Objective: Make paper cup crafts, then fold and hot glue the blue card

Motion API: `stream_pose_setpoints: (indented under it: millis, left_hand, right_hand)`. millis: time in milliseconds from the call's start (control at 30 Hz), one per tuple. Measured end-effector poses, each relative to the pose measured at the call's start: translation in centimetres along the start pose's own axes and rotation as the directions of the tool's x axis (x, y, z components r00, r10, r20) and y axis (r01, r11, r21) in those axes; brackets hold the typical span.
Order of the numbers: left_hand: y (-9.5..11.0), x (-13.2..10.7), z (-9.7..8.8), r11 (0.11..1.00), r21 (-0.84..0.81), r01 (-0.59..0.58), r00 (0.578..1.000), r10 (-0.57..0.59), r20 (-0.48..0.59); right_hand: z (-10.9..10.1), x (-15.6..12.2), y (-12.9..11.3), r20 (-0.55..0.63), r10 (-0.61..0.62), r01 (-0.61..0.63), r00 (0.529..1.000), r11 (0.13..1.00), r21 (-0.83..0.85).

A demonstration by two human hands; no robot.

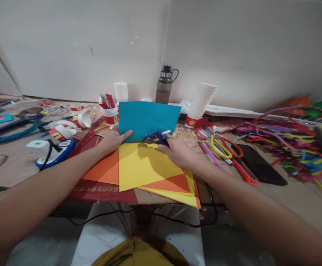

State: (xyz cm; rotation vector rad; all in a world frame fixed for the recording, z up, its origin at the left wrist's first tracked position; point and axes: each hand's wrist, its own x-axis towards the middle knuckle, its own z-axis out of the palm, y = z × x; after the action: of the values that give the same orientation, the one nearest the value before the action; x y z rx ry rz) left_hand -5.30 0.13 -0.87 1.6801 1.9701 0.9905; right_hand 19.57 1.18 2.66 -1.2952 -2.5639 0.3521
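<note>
A teal sheet of paper (148,120) stands tilted up at the back of the work spot. My left hand (115,140) pinches its lower left side, thumb in front and fingers mostly behind. In my right hand (179,150) is a dark blue glue gun (155,138), with a white stick end showing at its right. It lies along the lower edge of the teal sheet; whether it touches the paper I cannot tell. Just below lies a yellow sheet (141,166), shaded by my right hand. Orange sheets (102,168) and more yellow paper are under it.
Stacked paper cups (203,98) and a bottle (164,85) stand along the wall. Scissors (220,146), a box cutter (245,170), a phone (262,164) and colourful pipe cleaners (285,140) lie right. Cut cups (62,132) and a blue-white device (56,153) lie left. A black cord (188,225) hangs in front.
</note>
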Motion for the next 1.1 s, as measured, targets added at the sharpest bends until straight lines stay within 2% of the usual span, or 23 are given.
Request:
stream_pose_setpoints:
  millis: [167,400,500,767,900,1100]
  left_hand:
    - [0.4,-0.1,-0.2,0.997,0.047,0.056,0.998,-0.055,-0.029]
    - [-0.3,0.1,0.0,0.998,-0.064,-0.020,1.000,0.020,0.000]
    - [-0.6,0.2,0.0,0.998,-0.054,-0.026,1.000,0.026,0.003]
    - [-0.8,0.4,0.1,0.999,-0.037,-0.013,1.000,0.013,0.004]
    - [-1.0,0.5,0.0,0.999,-0.041,0.003,1.000,-0.003,0.004]
    - [-0.6,0.2,0.0,0.995,-0.096,0.008,0.999,-0.011,-0.030]
  right_hand:
    - [-0.3,-0.1,0.4,-0.011,0.074,-0.075,0.997,0.993,-0.095]
    - [-1.2,-0.6,2.1,-0.077,0.148,-0.162,0.986,0.962,-0.219]
    - [-1.7,-0.9,2.5,-0.097,0.190,-0.208,0.977,0.950,-0.231]
    - [-2.1,-1.3,3.2,-0.130,0.212,-0.235,0.969,0.953,-0.193]
    - [-1.9,-1.3,3.0,-0.161,0.165,-0.193,0.973,0.964,-0.183]
    - [-1.5,-1.0,2.0,-0.175,0.158,-0.202,0.972,0.940,-0.275]
